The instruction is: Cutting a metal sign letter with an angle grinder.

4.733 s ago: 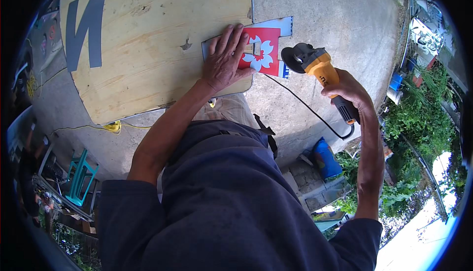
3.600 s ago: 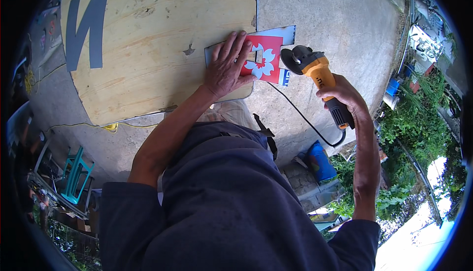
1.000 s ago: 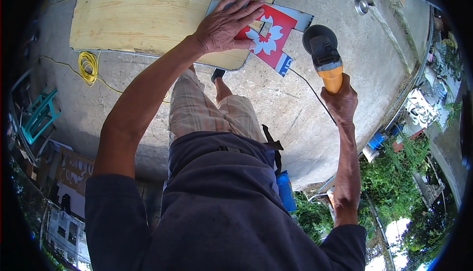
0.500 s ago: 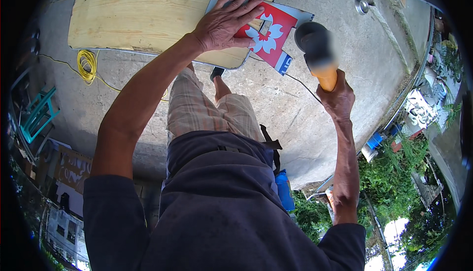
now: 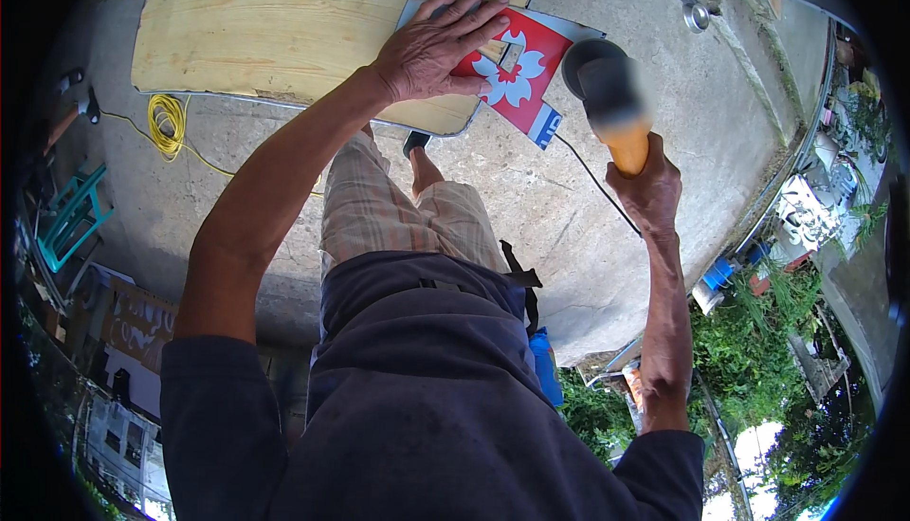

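Note:
A red sheet panel [image 5: 542,71] with a white flower and a blue strip at one corner lies on the corner of a wooden tabletop [image 5: 256,33], overhanging its right edge. Wood shows through a rectangular opening in the panel. My left hand [image 5: 431,54] presses flat on its left part, fingers stretched out. My right hand [image 5: 646,187] is wrapped around the yellow body of an angle grinder [image 5: 611,90]. Its black, round head is just beside the panel's right edge; whether they touch I cannot tell. The grinder's disc is not clearly visible.
A black cord [image 5: 599,178] runs over the concrete floor between panel and right wrist. A coiled yellow cable [image 5: 167,127] lies left, near a green plastic stool [image 5: 74,218]. Another person's feet [image 5: 87,104] show at the far left. A metal bowl [image 5: 697,16] sits far right.
The grinder has shifted slightly left, toward the panel. The cord has moved a little. Another person's feet and leg have come into view at the far left. My left hand stays on the panel.

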{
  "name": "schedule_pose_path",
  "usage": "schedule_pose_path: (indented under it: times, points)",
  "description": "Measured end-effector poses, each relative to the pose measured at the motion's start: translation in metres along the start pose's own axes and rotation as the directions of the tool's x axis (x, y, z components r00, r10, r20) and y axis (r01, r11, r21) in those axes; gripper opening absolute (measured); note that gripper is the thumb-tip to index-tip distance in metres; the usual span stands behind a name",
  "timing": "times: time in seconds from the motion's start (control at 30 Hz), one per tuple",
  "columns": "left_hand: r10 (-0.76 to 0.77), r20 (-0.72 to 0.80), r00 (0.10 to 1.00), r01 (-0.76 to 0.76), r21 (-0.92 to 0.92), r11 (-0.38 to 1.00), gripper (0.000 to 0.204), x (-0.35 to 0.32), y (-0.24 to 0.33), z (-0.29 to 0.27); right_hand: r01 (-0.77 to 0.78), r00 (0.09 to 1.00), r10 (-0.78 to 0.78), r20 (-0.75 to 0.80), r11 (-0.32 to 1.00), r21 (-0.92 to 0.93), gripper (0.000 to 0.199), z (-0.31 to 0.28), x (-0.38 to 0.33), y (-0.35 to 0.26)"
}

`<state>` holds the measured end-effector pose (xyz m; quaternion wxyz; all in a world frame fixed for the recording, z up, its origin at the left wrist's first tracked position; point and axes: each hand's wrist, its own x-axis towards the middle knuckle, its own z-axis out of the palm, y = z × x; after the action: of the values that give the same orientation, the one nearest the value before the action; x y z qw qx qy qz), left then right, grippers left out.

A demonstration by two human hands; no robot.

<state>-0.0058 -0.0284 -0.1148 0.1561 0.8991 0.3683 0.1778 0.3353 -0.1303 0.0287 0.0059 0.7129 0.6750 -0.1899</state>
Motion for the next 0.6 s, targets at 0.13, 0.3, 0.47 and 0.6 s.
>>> schedule_pose_path:
  times: [0.13,0.3,0.47,0.6]
  points:
    - [-0.002,0.003,1.000,0.002,-0.027,1.000,0.096,0.000,0.001,0.000,-0.008,1.000,0.008,-0.004,0.998,-0.058,0.049,0.003,0.000,0.004]
    - [-0.002,-0.002,1.000,0.002,-0.022,1.000,0.097,-0.001,-0.003,0.002,-0.064,0.997,0.062,-0.036,0.997,-0.053,0.050,-0.001,-0.006,0.013]
    - [-0.001,0.006,1.000,0.001,-0.011,1.000,0.098,-0.001,-0.001,0.002,-0.048,0.998,0.048,-0.045,0.999,-0.008,0.050,0.000,-0.007,0.006]
    - [-0.001,0.011,1.000,0.001,-0.010,1.000,0.098,-0.001,-0.001,0.001,-0.016,0.999,0.015,-0.044,0.999,-0.031,0.050,0.006,-0.005,0.005]
